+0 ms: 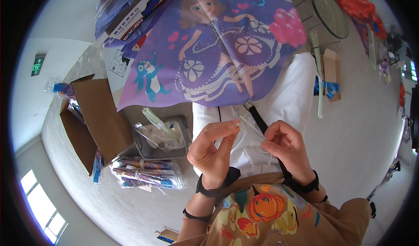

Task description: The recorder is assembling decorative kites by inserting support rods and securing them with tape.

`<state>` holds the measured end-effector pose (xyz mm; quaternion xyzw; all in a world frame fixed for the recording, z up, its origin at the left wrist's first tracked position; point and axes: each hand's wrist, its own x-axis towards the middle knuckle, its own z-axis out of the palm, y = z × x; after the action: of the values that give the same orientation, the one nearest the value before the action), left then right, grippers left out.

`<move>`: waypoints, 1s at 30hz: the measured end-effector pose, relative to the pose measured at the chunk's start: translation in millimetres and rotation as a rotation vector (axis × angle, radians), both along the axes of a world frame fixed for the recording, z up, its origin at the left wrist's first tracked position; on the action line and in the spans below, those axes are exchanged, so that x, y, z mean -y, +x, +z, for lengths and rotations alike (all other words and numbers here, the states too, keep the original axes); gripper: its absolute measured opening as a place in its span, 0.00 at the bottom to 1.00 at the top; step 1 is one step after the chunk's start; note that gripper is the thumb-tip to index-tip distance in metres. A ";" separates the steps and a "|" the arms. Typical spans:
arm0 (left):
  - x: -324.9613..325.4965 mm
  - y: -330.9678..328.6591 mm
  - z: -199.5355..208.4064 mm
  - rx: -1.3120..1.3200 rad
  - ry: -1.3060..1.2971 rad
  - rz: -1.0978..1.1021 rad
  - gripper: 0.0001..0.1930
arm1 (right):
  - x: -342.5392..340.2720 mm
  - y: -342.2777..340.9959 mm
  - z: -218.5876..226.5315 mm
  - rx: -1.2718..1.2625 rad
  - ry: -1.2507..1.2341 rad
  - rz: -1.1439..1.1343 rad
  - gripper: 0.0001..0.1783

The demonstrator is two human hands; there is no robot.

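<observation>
A thin whitish strip (252, 127) stretches between my two hands above my lap. My left hand (213, 150) is closed in a pinch at the strip's upper left end. Thumb and bent fingers of my right hand (288, 146) grip its lower right part. Just beyond them, a purple kite (152, 93) with a printed princess figure lies across my knees and the table, a thin rod running down its middle. A black strap (256, 117) shows between the kite's lower tip and my hands.
Left of my legs stand an open cardboard box (104, 119) and a grey plastic bin (185, 128) holding pale sticks. Plastic-wrapped bundles (148, 174) lie on the floor. A round stool (329, 17), a small carton (331, 71) and red plastic bags (355, 6) are at the right.
</observation>
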<state>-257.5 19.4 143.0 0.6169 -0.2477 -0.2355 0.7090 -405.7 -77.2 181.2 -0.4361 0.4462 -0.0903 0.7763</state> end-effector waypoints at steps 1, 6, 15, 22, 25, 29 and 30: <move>-0.2 2.5 0.0 0.001 -0.002 0.000 0.10 | 0.0 -0.3 -1.0 0.001 -0.018 0.000 0.09; 0.2 11.2 1.6 0.289 0.089 -0.081 0.11 | 2.9 0.0 -2.9 0.002 -0.128 0.021 0.09; -2.9 4.1 3.7 -0.230 0.188 -0.204 0.04 | 13.0 6.5 1.6 0.014 -0.221 0.018 0.09; -13.0 25.2 -19.3 -0.666 -0.183 -0.075 0.07 | 8.6 1.0 -0.1 -0.022 -0.135 0.138 0.09; -8.0 22.0 -12.3 -0.732 -0.158 -0.074 0.05 | 4.5 0.8 -5.3 0.017 -0.133 0.153 0.09; -5.1 19.8 -8.4 -0.754 -0.112 -0.053 0.05 | 3.4 2.0 -5.7 0.001 -0.112 0.156 0.09; -4.5 19.5 -7.8 -0.751 -0.125 -0.064 0.06 | 3.5 2.2 -5.6 -0.003 -0.112 0.154 0.09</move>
<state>-238.0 23.9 135.1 0.4351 -0.0036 -0.4515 0.7789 -403.6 -80.7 175.6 -0.5120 0.4068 -0.0546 0.7546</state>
